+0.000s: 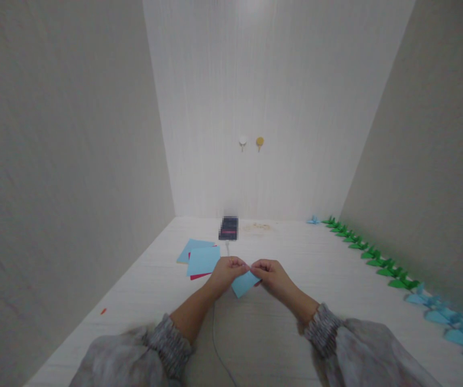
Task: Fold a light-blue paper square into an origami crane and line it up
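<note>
My left hand (226, 271) and my right hand (272, 275) meet over the middle of the white table (143, 301). Both pinch a small light blue sheet of paper (244, 284) at its top edge, fingertips nearly touching. The paper hangs down between the hands, partly folded. Grey patterned sleeves cover both forearms.
A stack of light blue paper squares (201, 258) with a red one beneath lies left of the hands. A phone (228, 228) with a white cable (215, 333) stands at the back. Folded green paper figures (370, 255) and blue paper figures (449, 317) line the right wall. Two wall hooks (251, 142) hang ahead.
</note>
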A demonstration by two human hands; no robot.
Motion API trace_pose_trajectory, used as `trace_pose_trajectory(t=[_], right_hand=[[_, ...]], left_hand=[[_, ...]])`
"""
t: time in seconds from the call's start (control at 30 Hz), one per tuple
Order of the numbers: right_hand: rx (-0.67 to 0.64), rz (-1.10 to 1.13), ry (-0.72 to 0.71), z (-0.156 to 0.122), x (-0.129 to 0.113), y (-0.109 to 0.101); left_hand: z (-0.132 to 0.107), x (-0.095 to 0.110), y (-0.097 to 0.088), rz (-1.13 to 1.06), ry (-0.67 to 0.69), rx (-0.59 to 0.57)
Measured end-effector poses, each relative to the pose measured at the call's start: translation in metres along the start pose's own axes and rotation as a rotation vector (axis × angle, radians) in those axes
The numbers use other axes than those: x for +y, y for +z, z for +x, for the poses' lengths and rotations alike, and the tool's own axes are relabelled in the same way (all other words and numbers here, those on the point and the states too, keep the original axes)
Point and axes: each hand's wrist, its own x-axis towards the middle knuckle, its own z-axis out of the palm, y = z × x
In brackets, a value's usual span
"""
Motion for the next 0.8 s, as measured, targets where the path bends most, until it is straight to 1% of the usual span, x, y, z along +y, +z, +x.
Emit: trace_pose_trajectory(t=[0.2,0.37,0.53,0.8], right_hand=[[-0.002,-0.023,-0.019,0.002,0.007,-0.002],[0.012,-0.041,-0.025,0.004,0.006,-0.007],[0.035,0.017,-0.01,0.004,0.002,-0.014],[0.059,0.051,-0.02,0.001,-0.01,-0.015]], left_hand=[[-0.001,0.002,0.001,-0.02,-0.012,-0.004],[-0.001,0.001,-0.002,-0.034,0.021,0.025],[-0.002,0.002,-0.009,-0.017,0.053,0.082],[-0.003,0.004,-0.008,-0.051,0.062,0.083]])
